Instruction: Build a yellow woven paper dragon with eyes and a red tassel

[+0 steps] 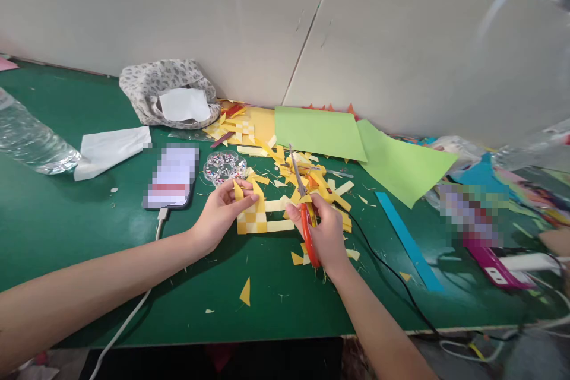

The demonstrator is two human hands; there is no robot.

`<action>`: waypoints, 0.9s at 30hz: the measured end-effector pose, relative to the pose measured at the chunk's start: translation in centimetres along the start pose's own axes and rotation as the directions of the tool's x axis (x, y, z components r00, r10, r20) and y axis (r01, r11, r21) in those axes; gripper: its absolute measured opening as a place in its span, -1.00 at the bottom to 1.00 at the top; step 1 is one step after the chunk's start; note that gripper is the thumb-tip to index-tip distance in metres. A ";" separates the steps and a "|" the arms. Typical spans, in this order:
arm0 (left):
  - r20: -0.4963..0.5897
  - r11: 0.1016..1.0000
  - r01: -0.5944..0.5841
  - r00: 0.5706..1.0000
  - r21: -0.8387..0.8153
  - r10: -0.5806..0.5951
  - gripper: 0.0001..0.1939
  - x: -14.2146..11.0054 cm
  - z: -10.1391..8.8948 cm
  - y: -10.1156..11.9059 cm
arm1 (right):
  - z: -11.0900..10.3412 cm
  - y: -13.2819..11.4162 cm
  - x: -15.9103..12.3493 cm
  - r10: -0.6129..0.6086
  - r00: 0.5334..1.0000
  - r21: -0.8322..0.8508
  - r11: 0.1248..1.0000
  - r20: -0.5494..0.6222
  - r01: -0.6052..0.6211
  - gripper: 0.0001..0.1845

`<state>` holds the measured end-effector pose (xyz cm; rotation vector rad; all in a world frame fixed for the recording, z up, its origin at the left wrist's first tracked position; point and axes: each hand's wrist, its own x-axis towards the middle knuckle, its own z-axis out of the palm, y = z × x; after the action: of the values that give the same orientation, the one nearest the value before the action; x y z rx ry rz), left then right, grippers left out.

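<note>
My left hand is closed on a woven paper piece, a checkerboard of yellow and pale cream strips with two pointed ends sticking up. Loose cream strips run from its right side toward my right hand. That hand is wrapped around orange-handled scissors, whose blades point away from me. My right thumb lies near a cream strip end; whether it grips the strip I cannot tell. Yellow and cream paper scraps lie heaped behind and beside the scissors.
A phone with a white cable and a clear tray of small beads lie left. Behind are a patterned cloth pouch and green paper sheets. A blue strip and a magenta power strip are right; a plastic bottle is far left.
</note>
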<state>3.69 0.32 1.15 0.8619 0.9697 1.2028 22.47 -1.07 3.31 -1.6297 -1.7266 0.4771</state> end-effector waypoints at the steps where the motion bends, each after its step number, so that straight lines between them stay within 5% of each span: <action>1: 0.005 1.000 0.005 1.000 0.000 -0.005 -0.74 0.0 0.0 0.0 | 0.0 0.0 0.0 0.009 1.000 0.017 1.000 0.006 -0.009 -0.58; 12: -0.007 0.999 0.007 1.000 0.048 -0.006 -0.68 0.1 -0.1 -0.3 | 0.2 0.1 -0.1 0.088 0.996 0.087 0.992 0.011 -0.089 -0.63; 18: 0.168 0.976 -0.116 0.982 0.182 0.085 -0.89 -0.3 0.0 -0.4 | 0.3 -0.2 0.0 0.056 0.998 0.043 0.998 -0.015 -0.056 -0.61; 24: 0.395 0.864 -0.368 0.891 0.344 0.222 -0.79 -1.0 -0.1 -0.4 | 0.8 0.0 -0.1 0.073 0.996 0.081 0.994 0.043 -0.076 -0.63; 27: 0.522 0.734 -0.576 0.776 0.360 0.354 -0.73 -1.2 -0.3 -0.5 | 1.0 0.3 -0.1 0.084 0.993 0.194 0.976 0.081 -0.098 -0.62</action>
<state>3.48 -0.93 0.69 1.8126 0.7178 1.1175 21.98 -0.93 2.36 -1.5695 -1.6051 0.7368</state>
